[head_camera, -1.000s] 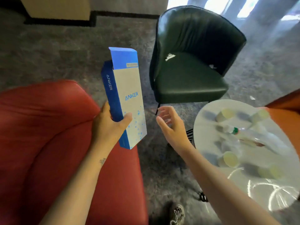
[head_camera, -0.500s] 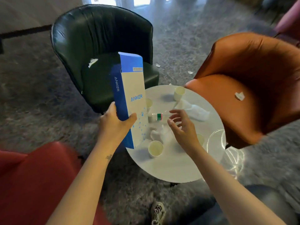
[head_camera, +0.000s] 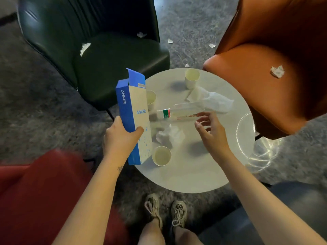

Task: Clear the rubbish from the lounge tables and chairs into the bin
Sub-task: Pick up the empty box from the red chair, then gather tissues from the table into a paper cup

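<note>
My left hand grips a tall blue and white Anker box with its top flap open, held upright over the left edge of the round white table. My right hand hovers open above the table, just right of a clear plastic bottle lying on its side. Crumpled tissue lies between my hands. Paper cups stand at the front, behind the box and at the far edge. A larger white wrapper lies beyond the bottle.
A dark green chair with paper scraps stands at the back left. An orange chair with a crumpled scrap is at the right. A red seat is near left. Paper bits litter the grey carpet. No bin in view.
My view swung from the red and green chairs to look down over the table. My right hand reached forward towards the bottle. The box stays in my left hand.
</note>
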Motion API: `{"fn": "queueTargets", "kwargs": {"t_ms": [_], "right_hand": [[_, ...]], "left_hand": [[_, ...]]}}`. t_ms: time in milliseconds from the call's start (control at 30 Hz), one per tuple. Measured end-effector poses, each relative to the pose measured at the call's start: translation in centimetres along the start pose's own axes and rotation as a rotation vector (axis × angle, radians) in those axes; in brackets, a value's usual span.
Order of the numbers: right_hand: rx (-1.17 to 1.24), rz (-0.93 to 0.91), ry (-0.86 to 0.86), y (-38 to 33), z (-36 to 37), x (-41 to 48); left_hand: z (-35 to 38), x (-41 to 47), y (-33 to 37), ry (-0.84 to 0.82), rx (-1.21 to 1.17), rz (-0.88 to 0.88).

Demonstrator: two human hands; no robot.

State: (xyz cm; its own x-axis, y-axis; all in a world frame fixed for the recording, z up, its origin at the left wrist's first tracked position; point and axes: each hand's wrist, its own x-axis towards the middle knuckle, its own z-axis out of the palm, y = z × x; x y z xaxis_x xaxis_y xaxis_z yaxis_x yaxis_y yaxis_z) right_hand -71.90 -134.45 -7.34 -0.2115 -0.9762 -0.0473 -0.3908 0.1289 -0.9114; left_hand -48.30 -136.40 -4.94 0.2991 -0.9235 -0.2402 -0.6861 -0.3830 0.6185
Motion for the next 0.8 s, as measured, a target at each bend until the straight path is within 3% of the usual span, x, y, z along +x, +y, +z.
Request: {"fn": "queueTargets", "kwargs": {"t_ms": [400, 800], "right_hand": [[-0.014, 0.175, -0.018, 6.9, 5.1, 0.7], [-0.033, 0.236, -0.01, 9.2, 9.7, 2.1]], "left_hand": [[5.5, 4.7, -6.1, -0.101, 0.191, -0.267], [9.1, 7.7, -7.5, -0.19, 0.315, -0.196]]}}
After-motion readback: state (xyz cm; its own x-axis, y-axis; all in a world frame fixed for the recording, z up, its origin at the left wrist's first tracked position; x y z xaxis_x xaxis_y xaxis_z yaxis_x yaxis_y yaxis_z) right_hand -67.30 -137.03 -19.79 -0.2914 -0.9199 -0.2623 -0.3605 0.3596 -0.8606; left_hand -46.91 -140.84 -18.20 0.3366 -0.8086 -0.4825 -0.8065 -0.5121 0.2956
